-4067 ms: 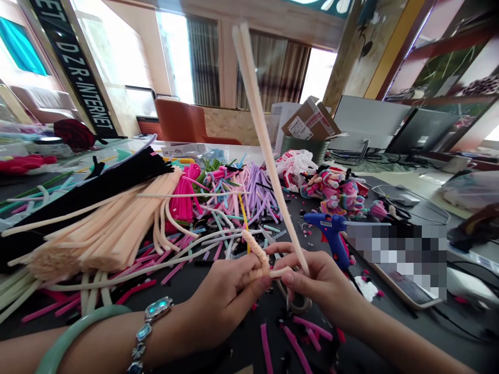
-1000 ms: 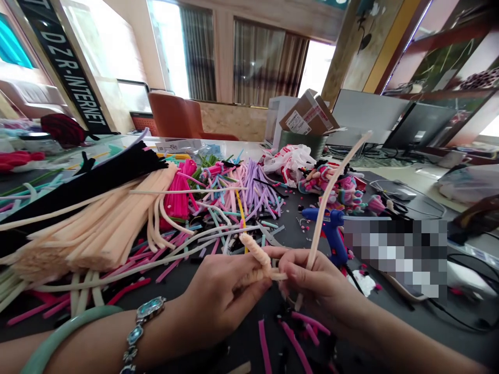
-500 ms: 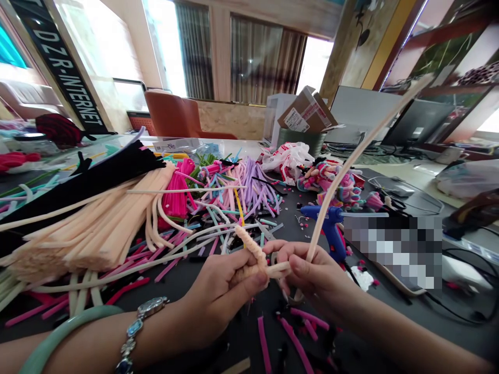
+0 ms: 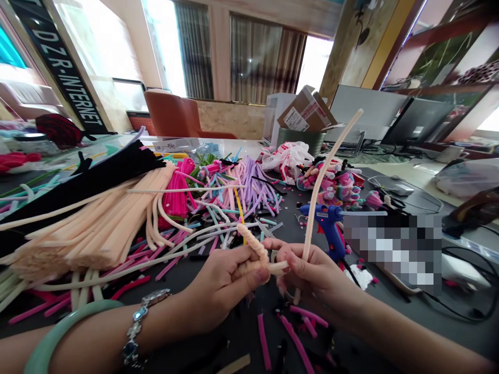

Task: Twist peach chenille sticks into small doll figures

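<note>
My left hand (image 4: 230, 283) pinches a twisted piece of peach pipe cleaner (image 4: 253, 244) between thumb and fingers; one coiled end sticks up past the fingertips. Close beside it, my right hand (image 4: 312, 267) is closed on a pale cream pipe cleaner (image 4: 320, 182). Its long free end rises and leans to the right, while a short stretch runs across to the twisted piece. Part of the coil is hidden behind my left fingers. A bracelet and a green bangle circle my left wrist and forearm.
Bundles of peach pipe cleaners (image 4: 105, 223) and black pipe cleaners (image 4: 86, 192) lie at left. A blue glue gun (image 4: 329, 228) stands right of my hands, near a pixelated device (image 4: 393, 259). Pink offcuts (image 4: 294, 343) litter the dark table. Behind stands a cardboard box (image 4: 307, 111).
The long free end of the cream pipe cleaner has swung left and stands more upright. My hands have barely moved and keep their holds.
</note>
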`<state>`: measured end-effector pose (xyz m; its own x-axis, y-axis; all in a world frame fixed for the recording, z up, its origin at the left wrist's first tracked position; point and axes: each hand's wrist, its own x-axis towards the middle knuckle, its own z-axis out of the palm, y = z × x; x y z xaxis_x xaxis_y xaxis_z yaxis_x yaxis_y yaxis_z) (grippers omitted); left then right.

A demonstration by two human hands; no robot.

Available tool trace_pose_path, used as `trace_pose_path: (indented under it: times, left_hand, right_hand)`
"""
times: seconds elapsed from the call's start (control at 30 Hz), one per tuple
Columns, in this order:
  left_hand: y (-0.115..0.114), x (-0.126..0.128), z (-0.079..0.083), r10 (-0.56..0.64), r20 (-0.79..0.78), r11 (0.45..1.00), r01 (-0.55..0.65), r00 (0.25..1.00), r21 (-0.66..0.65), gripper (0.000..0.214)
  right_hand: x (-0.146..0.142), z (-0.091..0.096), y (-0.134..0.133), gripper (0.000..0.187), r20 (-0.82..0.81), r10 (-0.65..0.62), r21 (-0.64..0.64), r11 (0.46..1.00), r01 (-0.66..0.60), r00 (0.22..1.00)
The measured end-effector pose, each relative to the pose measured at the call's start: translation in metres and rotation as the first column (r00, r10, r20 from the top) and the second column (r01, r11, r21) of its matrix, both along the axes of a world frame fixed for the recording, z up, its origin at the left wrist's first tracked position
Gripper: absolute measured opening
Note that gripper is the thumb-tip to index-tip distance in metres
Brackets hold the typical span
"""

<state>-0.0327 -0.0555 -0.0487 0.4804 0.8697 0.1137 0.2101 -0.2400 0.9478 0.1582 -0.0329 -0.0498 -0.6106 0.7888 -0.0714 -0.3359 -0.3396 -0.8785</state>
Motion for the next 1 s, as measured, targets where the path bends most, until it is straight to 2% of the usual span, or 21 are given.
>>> trace_pose_path:
  times: [0.1, 0.23, 0.37, 0.43, 0.53, 0.67, 0.87, 1.0]
  left_hand:
    - [0.002, 0.001, -0.003, 0.024, 0.087, 0.998, -0.019, 0.996, -0.055, 0.028]
    - [0.005, 0.004, -0.007, 0.055, 0.268, 0.992, -0.021, 0.962, -0.128, 0.026]
    - [0.008, 0.004, -0.009, 0.1, 0.297, 0.99, -0.065, 0.95, -0.126, 0.026]
    - [0.008, 0.004, -0.008, 0.14, 0.218, 0.989, -0.127, 0.966, -0.071, 0.025]
    - [0.005, 0.002, -0.007, 0.216, 0.044, 0.971, -0.219, 0.975, 0.091, 0.022]
    - [0.0, 0.001, -0.008, 0.3, -0.117, 0.92, -0.254, 0.947, 0.297, 0.02]
    - [-0.003, 0.003, -0.006, 0.217, -0.171, 0.861, -0.106, 0.961, 0.497, 0.011]
    - [-0.006, 0.002, -0.004, 0.259, -0.215, 0.808, -0.089, 0.942, 0.583, 0.018]
  right_hand:
    - [-0.001, 0.0, 0.0, 0.023, 0.047, -0.107, 0.081, 0.991, 0.103, 0.993]
    - [0.0, 0.001, 0.002, 0.028, 0.164, -0.298, 0.201, 0.943, 0.264, 0.94]
    - [0.0, 0.001, 0.002, 0.027, 0.311, -0.313, 0.269, 0.934, 0.233, 0.897]
    - [0.0, 0.001, 0.001, 0.029, 0.34, -0.302, 0.282, 0.936, 0.21, 0.891]
    - [0.0, 0.0, 0.0, 0.032, 0.345, -0.307, 0.293, 0.933, 0.209, 0.887]
    - [-0.001, 0.0, -0.003, 0.034, 0.358, -0.349, 0.31, 0.919, 0.242, 0.866]
    - [-0.002, 0.003, -0.005, 0.025, 0.309, -0.389, 0.37, 0.89, 0.267, 0.868]
    - [-0.004, 0.005, -0.005, 0.018, 0.209, -0.373, 0.406, 0.874, 0.267, 0.904]
